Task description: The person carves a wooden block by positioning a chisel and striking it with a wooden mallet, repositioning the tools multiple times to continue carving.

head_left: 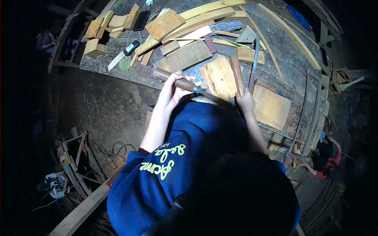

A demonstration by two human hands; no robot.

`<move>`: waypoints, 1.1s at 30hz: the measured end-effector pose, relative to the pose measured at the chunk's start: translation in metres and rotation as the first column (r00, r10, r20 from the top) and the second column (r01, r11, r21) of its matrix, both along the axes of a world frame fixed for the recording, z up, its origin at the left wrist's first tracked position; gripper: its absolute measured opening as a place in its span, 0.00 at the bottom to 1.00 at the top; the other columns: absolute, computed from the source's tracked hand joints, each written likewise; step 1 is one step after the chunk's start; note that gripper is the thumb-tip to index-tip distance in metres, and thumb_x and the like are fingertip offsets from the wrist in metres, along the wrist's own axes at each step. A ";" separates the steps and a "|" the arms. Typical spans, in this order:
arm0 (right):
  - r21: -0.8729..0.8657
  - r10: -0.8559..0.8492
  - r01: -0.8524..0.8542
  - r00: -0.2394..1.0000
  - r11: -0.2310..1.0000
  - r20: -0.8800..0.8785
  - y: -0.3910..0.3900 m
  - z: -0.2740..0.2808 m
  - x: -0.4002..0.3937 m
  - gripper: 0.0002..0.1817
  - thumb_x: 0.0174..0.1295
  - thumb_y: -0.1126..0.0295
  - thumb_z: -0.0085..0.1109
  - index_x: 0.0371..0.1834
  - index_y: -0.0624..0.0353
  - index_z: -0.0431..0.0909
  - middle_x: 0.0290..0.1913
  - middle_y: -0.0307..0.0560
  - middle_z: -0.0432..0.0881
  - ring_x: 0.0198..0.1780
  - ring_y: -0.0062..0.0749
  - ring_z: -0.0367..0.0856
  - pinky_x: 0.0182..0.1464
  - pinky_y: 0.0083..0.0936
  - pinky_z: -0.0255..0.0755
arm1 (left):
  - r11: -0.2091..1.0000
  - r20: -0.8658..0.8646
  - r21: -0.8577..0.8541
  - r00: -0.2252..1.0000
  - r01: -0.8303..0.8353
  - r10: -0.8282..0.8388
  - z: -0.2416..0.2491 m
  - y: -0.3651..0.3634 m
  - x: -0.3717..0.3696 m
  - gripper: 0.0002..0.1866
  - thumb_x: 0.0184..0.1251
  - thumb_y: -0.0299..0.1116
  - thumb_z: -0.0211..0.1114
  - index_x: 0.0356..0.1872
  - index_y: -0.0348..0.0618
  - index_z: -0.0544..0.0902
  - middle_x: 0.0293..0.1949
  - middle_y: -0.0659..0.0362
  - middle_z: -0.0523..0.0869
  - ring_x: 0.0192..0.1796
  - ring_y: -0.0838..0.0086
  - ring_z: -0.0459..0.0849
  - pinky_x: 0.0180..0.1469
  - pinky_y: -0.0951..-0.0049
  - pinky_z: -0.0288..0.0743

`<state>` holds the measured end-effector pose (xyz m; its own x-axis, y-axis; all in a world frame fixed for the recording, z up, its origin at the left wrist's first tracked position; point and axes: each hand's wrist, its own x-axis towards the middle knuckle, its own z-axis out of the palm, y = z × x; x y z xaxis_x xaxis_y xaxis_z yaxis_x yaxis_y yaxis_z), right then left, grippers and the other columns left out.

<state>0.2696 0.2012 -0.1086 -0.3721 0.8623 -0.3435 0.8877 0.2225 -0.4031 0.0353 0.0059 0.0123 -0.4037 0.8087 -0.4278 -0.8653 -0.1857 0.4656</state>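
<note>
My left hand (176,89) is wrapped round the wooden handle of a chisel (184,84). Its metal blade runs down to the right, close to my body, and the tip is hard to make out in shadow. In my right hand (246,102) is the lower end of a brown wooden stick (236,74), which points away from me over the bench. Beyond the hands lies a pale board with dark pencil-like marks (219,76). Beside the stick rests a long, narrow blade with a dark red handle (252,78).
The worn workbench (138,74) carries wood offcuts, curved strips (208,17), a thick block (183,57), a flat board (271,106), a phone (141,20) and a small black device (131,48). Other people (328,161) are at the right and left. A beam (84,210) lies lower left.
</note>
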 end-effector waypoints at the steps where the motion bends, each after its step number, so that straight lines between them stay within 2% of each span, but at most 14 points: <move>1: 0.007 0.001 -0.001 1.000 1.000 0.004 0.000 0.000 0.000 0.26 0.56 0.48 0.59 0.49 0.57 0.74 0.39 0.68 0.83 0.45 0.63 0.82 0.48 0.52 0.74 | 0.998 0.036 -0.030 0.998 -0.057 0.058 -0.010 0.003 0.001 0.10 0.65 0.32 0.58 0.43 0.38 0.73 0.45 0.37 0.80 0.52 0.37 0.81 0.50 0.47 0.83; 2: 0.014 0.002 -0.002 1.000 1.000 0.009 0.000 -0.001 -0.001 0.27 0.56 0.48 0.59 0.50 0.57 0.74 0.39 0.68 0.83 0.45 0.63 0.82 0.48 0.52 0.74 | 0.993 0.084 -0.032 0.989 -0.118 0.120 -0.018 0.004 -0.001 0.11 0.62 0.31 0.58 0.42 0.35 0.73 0.42 0.39 0.81 0.53 0.43 0.81 0.49 0.49 0.84; 6: 0.001 -0.006 0.006 1.000 1.000 -0.010 0.000 -0.002 0.001 0.28 0.55 0.47 0.59 0.51 0.57 0.74 0.39 0.68 0.83 0.45 0.63 0.82 0.48 0.51 0.74 | 0.887 0.279 -0.280 0.853 -0.368 0.442 -0.045 0.010 -0.018 0.21 0.57 0.24 0.57 0.53 0.32 0.67 0.54 0.47 0.77 0.60 0.49 0.75 0.61 0.27 0.64; 9: -0.016 0.002 -0.002 1.000 1.000 0.004 0.000 0.002 -0.002 0.28 0.56 0.48 0.59 0.51 0.58 0.74 0.39 0.68 0.83 0.45 0.64 0.81 0.48 0.51 0.74 | 0.852 0.245 -0.333 0.835 -0.404 0.492 -0.061 0.007 -0.025 0.20 0.57 0.25 0.58 0.52 0.34 0.69 0.50 0.49 0.79 0.58 0.50 0.76 0.59 0.29 0.67; 11: -0.026 -0.002 0.002 1.000 1.000 0.003 -0.001 0.004 -0.002 0.28 0.56 0.48 0.59 0.51 0.59 0.74 0.38 0.69 0.83 0.45 0.64 0.81 0.48 0.51 0.74 | 0.850 0.200 -0.352 0.856 -0.391 0.477 -0.064 0.006 -0.025 0.17 0.58 0.26 0.59 0.49 0.37 0.73 0.47 0.50 0.80 0.55 0.54 0.78 0.57 0.37 0.73; 14: -0.019 -0.006 0.006 1.000 1.000 0.006 -0.001 0.004 -0.002 0.27 0.56 0.48 0.59 0.50 0.59 0.74 0.39 0.68 0.83 0.45 0.63 0.81 0.48 0.51 0.73 | 0.855 -0.111 -0.318 0.912 -0.410 0.396 -0.062 0.010 -0.023 0.13 0.57 0.26 0.64 0.43 0.40 0.76 0.41 0.54 0.82 0.46 0.64 0.82 0.50 0.57 0.79; 19: -0.013 -0.006 0.006 1.000 1.000 0.014 -0.001 0.003 -0.003 0.27 0.56 0.48 0.60 0.50 0.59 0.74 0.40 0.68 0.83 0.45 0.63 0.81 0.48 0.51 0.74 | 0.897 -0.410 -0.138 0.849 -0.420 0.334 -0.038 0.031 -0.012 0.14 0.55 0.17 0.65 0.40 0.43 0.74 0.40 0.58 0.83 0.47 0.69 0.82 0.51 0.65 0.78; 22: -0.006 -0.006 0.006 1.000 1.000 0.007 0.000 0.000 -0.002 0.27 0.56 0.49 0.59 0.50 0.59 0.74 0.40 0.68 0.83 0.45 0.63 0.81 0.48 0.51 0.74 | 0.952 -0.745 -0.050 0.646 -0.301 0.165 -0.033 0.041 -0.014 0.13 0.56 0.18 0.68 0.39 0.41 0.75 0.41 0.57 0.85 0.49 0.74 0.82 0.51 0.71 0.77; 23: -0.006 -0.007 0.007 1.000 1.000 -0.003 -0.001 -0.001 -0.002 0.27 0.56 0.49 0.59 0.50 0.59 0.75 0.40 0.68 0.83 0.45 0.63 0.81 0.48 0.51 0.74 | 0.952 -0.744 -0.052 0.648 -0.300 0.163 -0.031 0.043 -0.017 0.13 0.56 0.18 0.68 0.39 0.41 0.75 0.41 0.57 0.85 0.49 0.74 0.82 0.51 0.71 0.77; 25: -0.007 -0.010 0.010 1.000 1.000 0.012 -0.001 -0.001 -0.003 0.27 0.56 0.49 0.59 0.50 0.59 0.75 0.40 0.68 0.83 0.45 0.63 0.81 0.48 0.51 0.74 | 0.951 -0.859 -0.206 0.509 -0.231 -0.062 -0.025 0.046 -0.023 0.10 0.55 0.23 0.71 0.36 0.41 0.78 0.38 0.58 0.86 0.44 0.75 0.84 0.49 0.72 0.78; 26: -0.005 -0.011 0.011 1.000 1.000 0.026 0.000 -0.001 -0.003 0.26 0.56 0.49 0.59 0.50 0.59 0.75 0.40 0.68 0.83 0.45 0.63 0.81 0.48 0.51 0.74 | 0.890 -0.869 -0.384 0.423 -0.247 -0.258 -0.021 0.044 -0.030 0.11 0.56 0.31 0.74 0.36 0.39 0.82 0.39 0.56 0.88 0.45 0.74 0.85 0.50 0.73 0.77; 29: -0.010 -0.020 0.020 0.999 1.000 0.038 -0.001 0.004 -0.005 0.26 0.56 0.49 0.59 0.49 0.58 0.75 0.40 0.67 0.83 0.45 0.63 0.81 0.48 0.51 0.74 | 0.787 -0.844 -0.524 0.325 -0.326 -0.428 0.003 0.047 -0.036 0.12 0.54 0.33 0.75 0.36 0.37 0.84 0.37 0.56 0.88 0.40 0.76 0.86 0.45 0.74 0.79; 31: -0.015 -0.023 0.023 0.999 1.000 0.033 -0.001 0.001 -0.005 0.26 0.56 0.49 0.59 0.49 0.58 0.75 0.40 0.67 0.83 0.45 0.63 0.81 0.48 0.51 0.74 | 0.805 -0.884 -0.458 0.292 -0.378 -0.366 -0.016 0.047 -0.045 0.12 0.49 0.29 0.75 0.35 0.37 0.85 0.34 0.56 0.89 0.38 0.74 0.87 0.44 0.70 0.79; 33: -0.022 -0.027 0.028 0.999 0.999 0.030 0.000 0.001 -0.004 0.26 0.56 0.49 0.59 0.49 0.58 0.75 0.41 0.67 0.83 0.45 0.63 0.81 0.48 0.51 0.74 | 0.889 -0.897 -0.356 0.372 -0.288 -0.239 -0.021 0.047 -0.048 0.13 0.48 0.28 0.76 0.36 0.36 0.85 0.35 0.56 0.89 0.39 0.73 0.87 0.46 0.71 0.79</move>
